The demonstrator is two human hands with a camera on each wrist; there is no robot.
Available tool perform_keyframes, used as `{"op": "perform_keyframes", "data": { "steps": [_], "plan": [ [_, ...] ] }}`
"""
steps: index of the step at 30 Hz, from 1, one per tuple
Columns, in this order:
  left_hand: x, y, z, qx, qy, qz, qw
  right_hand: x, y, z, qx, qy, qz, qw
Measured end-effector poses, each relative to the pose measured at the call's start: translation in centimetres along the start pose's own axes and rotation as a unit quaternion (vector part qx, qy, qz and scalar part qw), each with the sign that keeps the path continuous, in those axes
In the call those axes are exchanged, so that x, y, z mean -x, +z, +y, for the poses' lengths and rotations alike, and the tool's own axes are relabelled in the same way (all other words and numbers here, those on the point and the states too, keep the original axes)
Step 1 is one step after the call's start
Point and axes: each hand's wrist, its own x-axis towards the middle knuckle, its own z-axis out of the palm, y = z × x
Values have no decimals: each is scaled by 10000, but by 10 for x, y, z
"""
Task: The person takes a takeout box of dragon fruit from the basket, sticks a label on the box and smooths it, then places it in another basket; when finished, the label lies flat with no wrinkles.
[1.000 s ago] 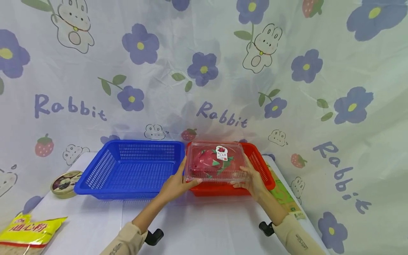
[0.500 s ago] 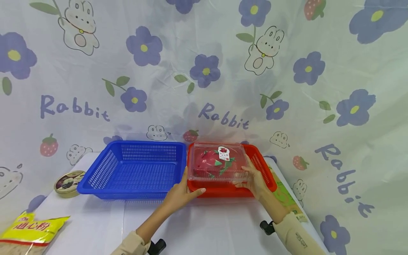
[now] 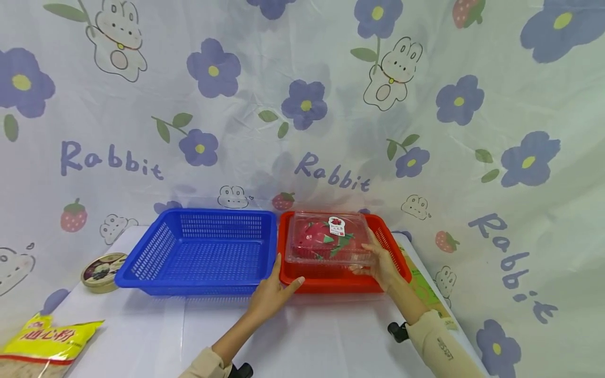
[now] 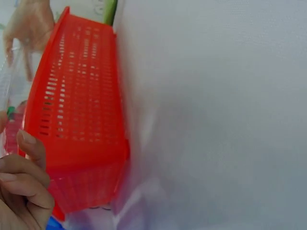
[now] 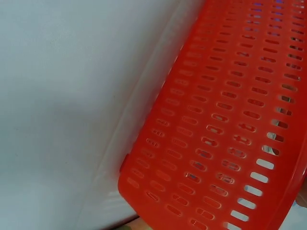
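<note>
A clear plastic box of dragon fruit (image 3: 314, 239), with a white label on its lid, sits inside the outline of the red basket (image 3: 331, 286) in the head view. My right hand (image 3: 385, 268) holds the box by its right end, fingers on the lid side and the rest lower at the front. Apart from the box, my left hand (image 3: 270, 296) is at the red basket's front left corner, index finger pointing up and thumb spread. In the left wrist view, loosely bent fingers (image 4: 31, 143) show beside that basket's rim. The red basket's slotted wall fills much of the right wrist view.
Left of the red basket stands a blue basket (image 3: 208, 262), nearly touching it. A round tin (image 3: 101, 273) lies at the far left, and a yellow bag (image 3: 44, 344) at the front left. A green packet (image 3: 420, 286) lies right of the red basket.
The box has moved slightly right and lower into the red basket. My left hand has come away from its left end and drawn back a little; the right hand keeps its hold.
</note>
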Motion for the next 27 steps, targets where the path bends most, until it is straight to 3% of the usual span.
{"op": "perform_keyframes", "data": {
  "steps": [11,19,27],
  "plan": [
    [-6,9,-5,299,-62,66,9995,-6,-3,1,2,202,-9,9998],
    [-8,19,-6,390,7,327,9987,-11,-4,2,63,270,40,9996],
    [-9,24,-9,166,-126,404,9990,-16,-7,5,129,463,70,9988]
  ]
}}
